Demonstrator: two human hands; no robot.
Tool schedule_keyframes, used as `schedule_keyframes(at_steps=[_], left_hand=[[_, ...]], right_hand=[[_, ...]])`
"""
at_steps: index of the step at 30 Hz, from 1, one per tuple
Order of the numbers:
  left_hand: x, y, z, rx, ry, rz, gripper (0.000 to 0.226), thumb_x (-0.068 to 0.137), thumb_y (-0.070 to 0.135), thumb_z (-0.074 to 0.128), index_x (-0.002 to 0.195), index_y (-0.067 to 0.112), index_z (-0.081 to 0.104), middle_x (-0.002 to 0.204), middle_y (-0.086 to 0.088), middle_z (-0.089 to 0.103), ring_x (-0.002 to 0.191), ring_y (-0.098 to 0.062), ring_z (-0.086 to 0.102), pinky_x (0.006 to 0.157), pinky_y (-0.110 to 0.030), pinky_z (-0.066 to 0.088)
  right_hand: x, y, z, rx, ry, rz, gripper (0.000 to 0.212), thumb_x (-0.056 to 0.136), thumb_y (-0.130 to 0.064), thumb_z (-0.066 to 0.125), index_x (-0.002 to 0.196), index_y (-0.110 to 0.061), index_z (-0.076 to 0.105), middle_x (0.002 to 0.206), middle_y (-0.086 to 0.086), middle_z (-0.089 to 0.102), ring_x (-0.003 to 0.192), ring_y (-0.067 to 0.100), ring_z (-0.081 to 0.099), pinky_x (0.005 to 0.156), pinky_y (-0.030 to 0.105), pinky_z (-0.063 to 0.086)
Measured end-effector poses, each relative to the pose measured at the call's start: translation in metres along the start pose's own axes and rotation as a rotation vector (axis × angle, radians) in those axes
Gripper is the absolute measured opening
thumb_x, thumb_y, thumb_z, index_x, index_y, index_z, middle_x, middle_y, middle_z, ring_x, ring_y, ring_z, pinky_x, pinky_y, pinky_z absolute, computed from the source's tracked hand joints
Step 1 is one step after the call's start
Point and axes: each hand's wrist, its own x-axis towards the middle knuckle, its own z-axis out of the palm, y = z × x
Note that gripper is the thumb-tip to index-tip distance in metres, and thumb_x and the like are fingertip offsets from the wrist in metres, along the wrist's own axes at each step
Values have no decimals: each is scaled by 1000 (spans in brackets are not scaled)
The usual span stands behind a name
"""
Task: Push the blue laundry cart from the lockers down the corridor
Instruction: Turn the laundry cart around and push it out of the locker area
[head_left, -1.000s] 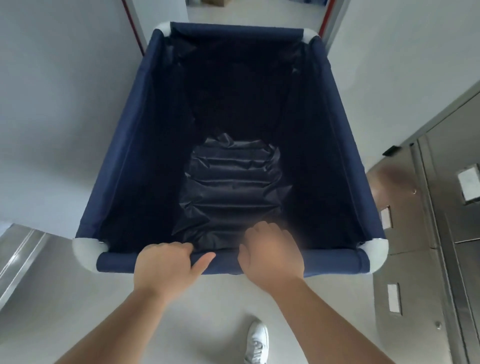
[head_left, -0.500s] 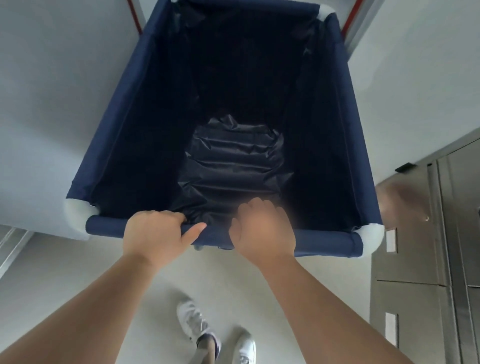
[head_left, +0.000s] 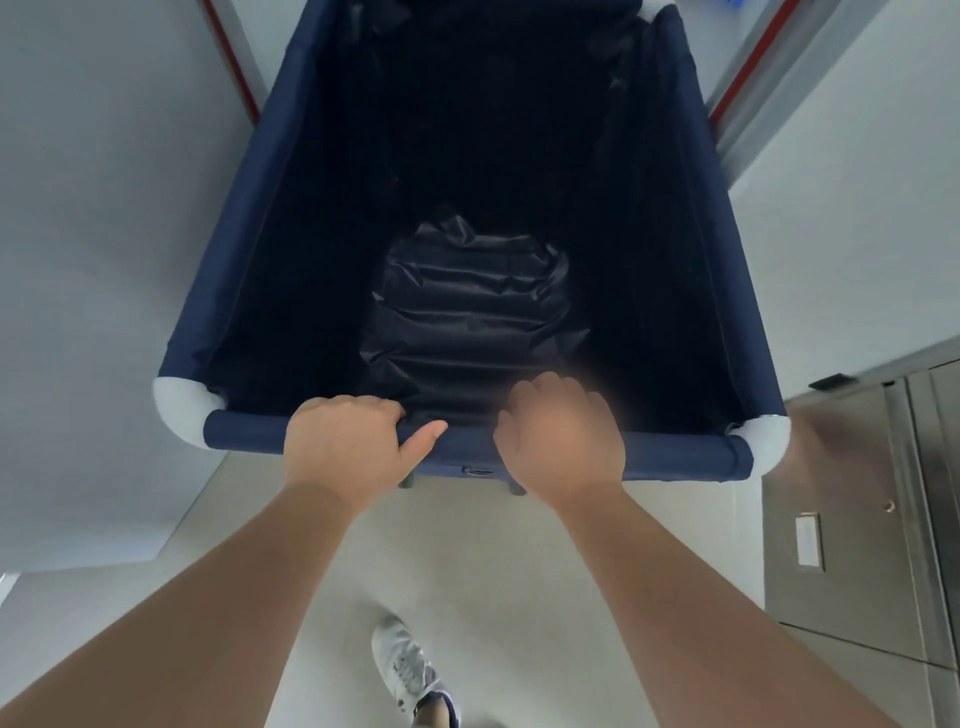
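We grip the near rail (head_left: 675, 457) of the blue laundry cart (head_left: 249, 218) with both hands: our left hand (head_left: 345, 444) is wrapped over the rail with the thumb lying along its near face, and our right hand (head_left: 563, 441) is curled over the rail just to the right of it, fingers hooked inside the cart. The cart fills the middle of the view, its dark lining sagging in folds at the bottom, white corner caps (head_left: 179, 400) showing at the near left and near right ends of the rail. On the left, a pale wall (head_left: 88, 234) runs close beside the cart's left edge, with only a thin strip of room between them. On the right, the cart's near corner sits just beside the metal lockers (head_left: 852, 519), while farther along a white wall stands a little apart from the right edge. At the far end, red-edged door frames (head_left: 748, 67) flank the cart on both sides. Bare grey floor (head_left: 493, 561) lies between us and the cart, and one white shoe (head_left: 408, 665) is planted on it near the bottom.
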Motion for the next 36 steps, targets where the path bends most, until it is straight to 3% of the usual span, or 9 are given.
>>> schedule_keyframes(at_steps=[8,23,29,36], left_hand=[[97,-29,7,30,-20,24,75,86,74,13,69,24,66,60,5,58,58,-20,54,57,-34,41],[304,-78,21,19,39,61,73,89,71,18,62,20,63,56,2,53,50,-22,47,55,-33,30],[379,-94,26,19,8,81,75,87,73,13,65,23,64,59,4,56,53,-21,51,56,-35,35],[475,-118,28,8,17,133,73,87,74,13,54,21,50,51,5,47,44,-20,42,50,-31,23]], right_hand=[[98,3,4,-2,-36,13,41,89,-45,27,92,-21,59,88,-3,57,79,21,49,69,37,35],[303,22,11,12,-80,28,48,89,-47,19,97,-20,59,94,-1,58,84,22,52,72,39,40],[374,29,14,26,-70,68,48,88,-47,19,95,-20,58,91,-2,56,78,21,49,61,36,36],[464,34,18,34,-85,160,43,88,-47,20,96,-22,55,93,-4,51,65,18,47,50,30,30]])
